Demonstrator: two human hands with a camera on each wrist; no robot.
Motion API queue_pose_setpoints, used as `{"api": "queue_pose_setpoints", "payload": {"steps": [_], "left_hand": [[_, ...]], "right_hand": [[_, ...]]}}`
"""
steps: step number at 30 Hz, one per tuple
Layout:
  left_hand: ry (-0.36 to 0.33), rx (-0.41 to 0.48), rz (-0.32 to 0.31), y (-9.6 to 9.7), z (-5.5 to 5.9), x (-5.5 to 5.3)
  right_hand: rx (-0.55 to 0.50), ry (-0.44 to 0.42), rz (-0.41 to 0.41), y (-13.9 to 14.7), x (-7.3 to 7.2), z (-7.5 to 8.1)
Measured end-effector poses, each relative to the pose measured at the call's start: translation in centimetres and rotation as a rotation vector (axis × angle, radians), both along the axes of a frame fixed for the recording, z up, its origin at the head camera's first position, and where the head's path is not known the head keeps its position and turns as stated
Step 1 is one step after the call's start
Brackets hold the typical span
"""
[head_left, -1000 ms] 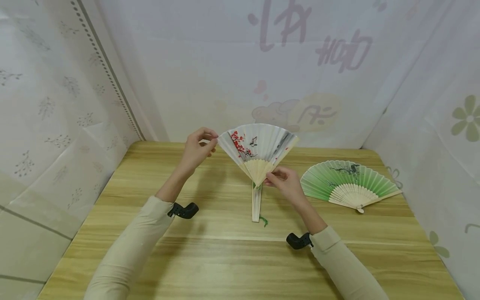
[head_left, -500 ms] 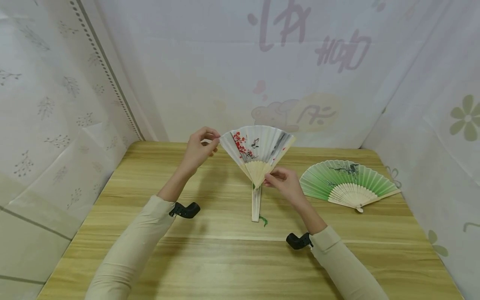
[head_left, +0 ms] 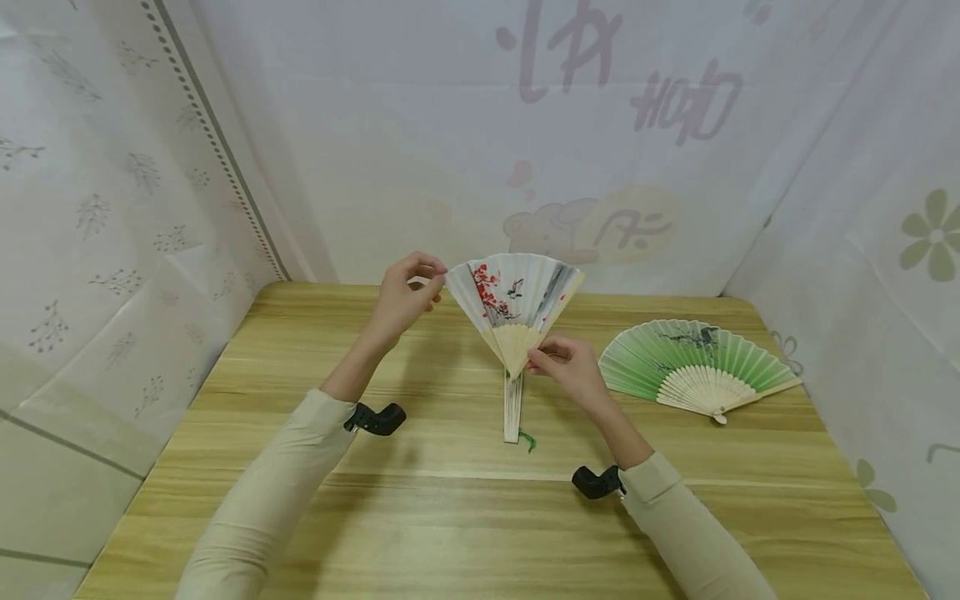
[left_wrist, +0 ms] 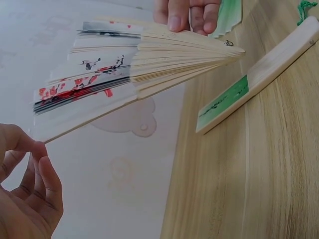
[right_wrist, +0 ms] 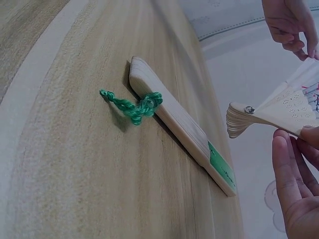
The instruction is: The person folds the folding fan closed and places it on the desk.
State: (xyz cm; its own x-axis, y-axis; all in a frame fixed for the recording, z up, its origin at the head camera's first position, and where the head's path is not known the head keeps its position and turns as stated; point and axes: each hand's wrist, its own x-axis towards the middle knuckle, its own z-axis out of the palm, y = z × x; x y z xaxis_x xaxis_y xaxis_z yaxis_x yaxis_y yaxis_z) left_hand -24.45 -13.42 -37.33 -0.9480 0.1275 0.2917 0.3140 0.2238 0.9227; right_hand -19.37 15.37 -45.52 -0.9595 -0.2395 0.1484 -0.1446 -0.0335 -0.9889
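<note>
A white folding fan (head_left: 517, 292) with red blossoms and a bird is held partly spread above the table. My left hand (head_left: 405, 292) pinches the top corner of its left edge between thumb and fingers. Low on the opposite edge, near the pivot, my right hand (head_left: 568, 367) grips the pale ribs (right_wrist: 286, 110). Beneath it lies a closed folding fan (head_left: 512, 408) with a wooden guard, a strip of green leaf (left_wrist: 223, 104) and a green cord (right_wrist: 137, 108). In the left wrist view the pleats of the white fan bunch toward the middle.
An open green folding fan (head_left: 690, 367) with a dark bird print lies on the table's right side. The wooden table (head_left: 450, 533) meets a printed white curtain (head_left: 420, 150) at the back, with more cloth on both sides.
The white fan has narrowed: my left hand has moved slightly right with its left edge, and the right edge has come in leftward. My right hand has barely shifted.
</note>
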Motion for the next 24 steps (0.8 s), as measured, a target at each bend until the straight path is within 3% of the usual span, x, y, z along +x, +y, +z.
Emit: {"api": "queue_pose_setpoints", "payload": {"steps": [12,24], "left_hand": [[0.011,0.031,-0.009,1.1,0.2,0.0],[0.012,0.007,-0.008,1.7,0.2,-0.1]], "right_hand": [[0.032,0.011,0.000,0.2,-0.1,-0.3],[0.046,-0.008,0.009,0.0,0.1,0.0]]}}
